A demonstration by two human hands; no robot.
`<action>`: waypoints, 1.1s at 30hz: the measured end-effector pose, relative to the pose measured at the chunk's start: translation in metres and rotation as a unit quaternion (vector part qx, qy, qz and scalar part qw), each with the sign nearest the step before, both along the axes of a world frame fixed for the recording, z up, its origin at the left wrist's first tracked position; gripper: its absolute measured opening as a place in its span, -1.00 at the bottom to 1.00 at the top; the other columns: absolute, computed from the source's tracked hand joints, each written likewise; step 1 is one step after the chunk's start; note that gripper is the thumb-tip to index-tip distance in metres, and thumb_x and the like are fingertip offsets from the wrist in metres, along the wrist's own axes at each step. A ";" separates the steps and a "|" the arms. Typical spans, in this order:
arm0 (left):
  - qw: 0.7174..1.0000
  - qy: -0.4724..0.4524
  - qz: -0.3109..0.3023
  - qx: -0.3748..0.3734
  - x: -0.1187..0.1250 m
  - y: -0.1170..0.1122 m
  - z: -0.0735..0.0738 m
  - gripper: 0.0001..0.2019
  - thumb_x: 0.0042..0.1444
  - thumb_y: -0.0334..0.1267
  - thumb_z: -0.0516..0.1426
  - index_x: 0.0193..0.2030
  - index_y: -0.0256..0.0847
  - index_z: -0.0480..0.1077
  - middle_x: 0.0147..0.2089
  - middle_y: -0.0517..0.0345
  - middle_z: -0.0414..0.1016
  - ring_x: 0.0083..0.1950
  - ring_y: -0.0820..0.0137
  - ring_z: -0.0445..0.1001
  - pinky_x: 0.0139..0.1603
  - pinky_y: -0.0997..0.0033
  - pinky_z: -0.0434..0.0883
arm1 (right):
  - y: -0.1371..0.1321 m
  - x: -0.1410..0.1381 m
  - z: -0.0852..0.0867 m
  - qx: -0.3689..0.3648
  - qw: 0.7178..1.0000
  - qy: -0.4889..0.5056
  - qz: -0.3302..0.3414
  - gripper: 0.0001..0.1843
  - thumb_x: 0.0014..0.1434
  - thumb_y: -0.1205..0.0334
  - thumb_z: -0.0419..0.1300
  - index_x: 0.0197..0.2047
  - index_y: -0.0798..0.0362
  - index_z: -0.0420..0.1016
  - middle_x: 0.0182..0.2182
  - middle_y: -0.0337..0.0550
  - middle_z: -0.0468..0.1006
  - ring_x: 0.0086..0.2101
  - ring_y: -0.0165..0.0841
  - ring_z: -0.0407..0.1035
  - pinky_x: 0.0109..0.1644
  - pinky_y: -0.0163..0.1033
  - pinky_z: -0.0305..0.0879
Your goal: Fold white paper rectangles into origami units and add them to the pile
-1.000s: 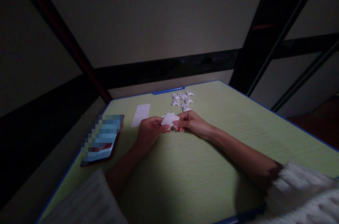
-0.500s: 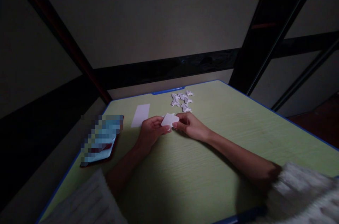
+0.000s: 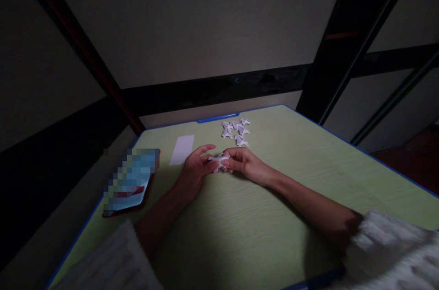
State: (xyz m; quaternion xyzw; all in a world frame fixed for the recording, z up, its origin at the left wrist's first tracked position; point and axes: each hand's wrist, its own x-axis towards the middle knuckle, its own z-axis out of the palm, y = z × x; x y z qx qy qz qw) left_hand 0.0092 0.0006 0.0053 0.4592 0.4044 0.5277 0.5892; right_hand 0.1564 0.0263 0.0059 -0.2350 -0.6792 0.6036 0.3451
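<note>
A small folded piece of white paper [image 3: 220, 162] is held between my two hands, just above the table. My left hand [image 3: 197, 167] pinches its left side with the thumb on top, while the index finger stretches out past it. On the right side, my right hand [image 3: 243, 162] grips the paper between thumb and fingers. Its lower folds are partly hidden by the fingers. Beyond my hands lie several white folded-paper figures [image 3: 241, 140], grouped close together and alike in shape.
The pale green table [image 3: 291, 153] has a blue edge. A flat white paper sheet [image 3: 182, 149] lies left of the figures. At the left edge rests a tablet-like device [image 3: 137, 185] with a blurred screen and a dark red border. A panelled wall [image 3: 212, 29] stands behind.
The folded paper has gone from a flat diamond face to a narrower, more compressed shape. My left index finger has lifted off and straightened. The figures and sheet stay put.
</note>
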 end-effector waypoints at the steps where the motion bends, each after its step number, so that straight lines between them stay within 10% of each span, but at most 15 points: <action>1: 1.000 0.001 -0.001 0.000 0.000 0.000 0.000 -0.54 -0.32 -0.40 0.21 -0.20 -0.29 0.19 -0.61 0.33 0.40 -0.58 0.58 0.33 -0.53 0.63 0.23 | 0.000 0.000 -0.001 -0.003 1.000 0.006 -0.003 -0.71 -0.08 0.07 0.11 -0.55 0.16 0.24 -0.62 -0.28 0.25 -0.59 -0.55 0.09 -0.51 -0.38 -0.03; 33: 0.991 0.118 -0.047 0.043 0.004 -0.004 0.001 -0.49 -0.29 -0.39 0.18 -0.14 -0.29 0.09 -0.63 0.35 0.37 -0.65 0.59 0.27 -0.62 0.61 0.22 | 0.003 -0.003 -0.001 -0.048 0.998 -0.011 -0.044 -0.88 -0.18 0.32 0.17 -0.55 0.19 0.29 -0.67 -0.32 0.30 -0.63 -0.57 0.14 -0.52 -0.39 0.01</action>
